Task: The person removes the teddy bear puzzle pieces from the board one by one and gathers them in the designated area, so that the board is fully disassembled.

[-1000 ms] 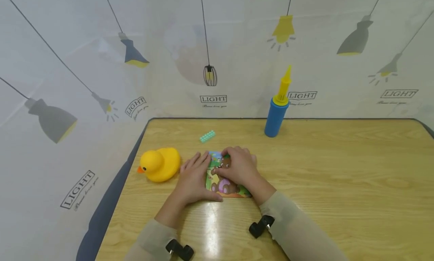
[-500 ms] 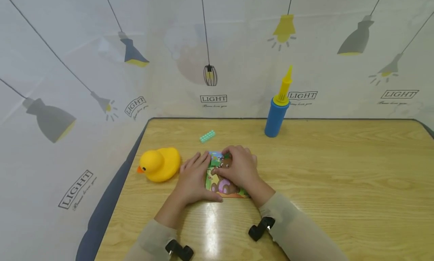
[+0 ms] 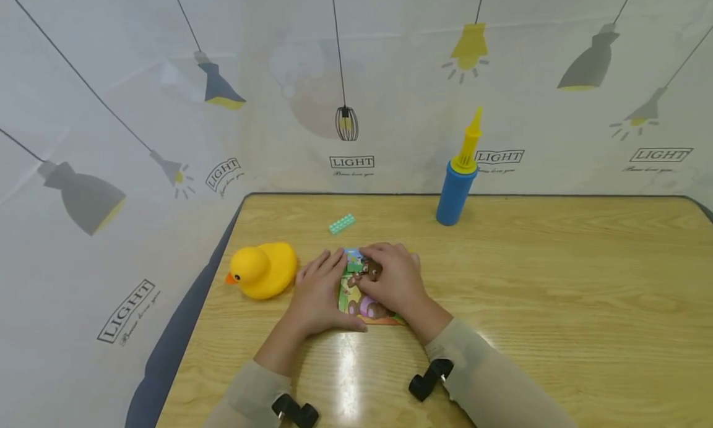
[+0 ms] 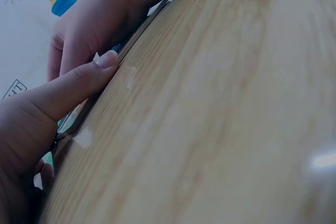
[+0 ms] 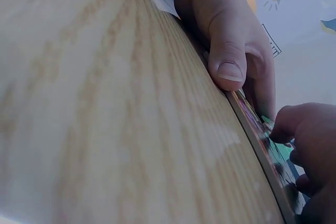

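A picture puzzle board (image 3: 361, 304) showing a brown bear lies flat on the wooden table (image 3: 529, 279). My left hand (image 3: 319, 290) rests beside the board's left side with straight fingers. Its thumb (image 4: 79, 85) lies along the board's near edge (image 4: 76, 121). My right hand (image 3: 390, 278) sits on top of the board. Its curled fingers and thumb pinch a brown bear-head puzzle piece (image 3: 372, 269) against the picture. In the right wrist view the left thumb (image 5: 227, 56) presses the board's rim (image 5: 257, 124), and curled right fingertips (image 5: 296, 124) touch the surface.
A yellow rubber duck (image 3: 262, 269) sits just left of my left hand. A small teal brick (image 3: 341, 223) lies behind the board. A blue pump with a yellow nozzle (image 3: 458, 187) stands at the back edge. A printed curtain surrounds the table, whose left edge (image 3: 223, 248) is close.
My right hand has shifted slightly left over the board, its fingers closing further round the bear-head piece. The left hand and the board have stayed put.
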{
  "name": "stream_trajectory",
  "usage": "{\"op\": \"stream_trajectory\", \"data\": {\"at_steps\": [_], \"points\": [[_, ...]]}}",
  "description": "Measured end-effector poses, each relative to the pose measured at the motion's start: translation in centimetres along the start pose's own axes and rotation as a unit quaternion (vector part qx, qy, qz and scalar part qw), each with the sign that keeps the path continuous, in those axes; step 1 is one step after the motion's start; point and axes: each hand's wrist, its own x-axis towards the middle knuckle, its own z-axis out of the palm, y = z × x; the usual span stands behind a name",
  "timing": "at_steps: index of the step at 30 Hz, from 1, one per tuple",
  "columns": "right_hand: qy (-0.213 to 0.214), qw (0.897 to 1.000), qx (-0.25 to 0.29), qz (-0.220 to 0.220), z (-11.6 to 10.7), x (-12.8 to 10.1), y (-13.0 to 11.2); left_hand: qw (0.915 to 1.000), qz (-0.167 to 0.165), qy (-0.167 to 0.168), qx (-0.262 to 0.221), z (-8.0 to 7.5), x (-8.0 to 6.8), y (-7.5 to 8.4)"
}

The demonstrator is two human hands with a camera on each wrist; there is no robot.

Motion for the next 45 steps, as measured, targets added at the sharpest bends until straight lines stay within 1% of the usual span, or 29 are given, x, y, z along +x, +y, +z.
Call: {"op": "stream_trajectory", "data": {"at_steps": [4, 10, 14, 22, 28, 33, 41, 45], "points": [[0.005, 1.0, -0.006, -0.019, -0.1, -0.2, 0.3, 1.0, -0.003, -0.002, 0.004, 0.1, 0.1, 0.1], [0.024, 0.995, -0.061, -0.079, -0.4, -0.5, 0.6, 0.9999, -0.007, -0.011, 0.006, 0.2, 0.2, 0.2], [0.033, 0.991, -0.084, -0.098, -0.6, -0.6, 0.7, 0.9999, -0.008, -0.012, 0.004, 0.0, 0.1, 0.2], [0.034, 0.99, -0.083, -0.105, -0.8, -1.2, 1.3, 0.9999, -0.004, -0.013, 0.006, 0.0, 0.2, 0.2], [0.05, 0.989, -0.084, -0.111, -1.4, -1.8, 2.1, 0.9999, -0.005, -0.011, 0.009, 0.3, 0.3, 0.2], [0.066, 0.988, -0.081, -0.111, -2.2, -2.5, 3.3, 0.9999, -0.005, -0.01, 0.009, 0.3, 0.3, 0.1], [0.061, 0.99, -0.079, -0.104, -3.8, -3.5, 4.7, 1.0, -0.004, -0.007, -0.003, 0.0, 0.1, 0.1], [0.073, 0.989, -0.073, -0.104, -4.5, -4.0, 5.4, 1.0, -0.004, -0.008, 0.001, -0.1, 0.0, 0.1]]}}
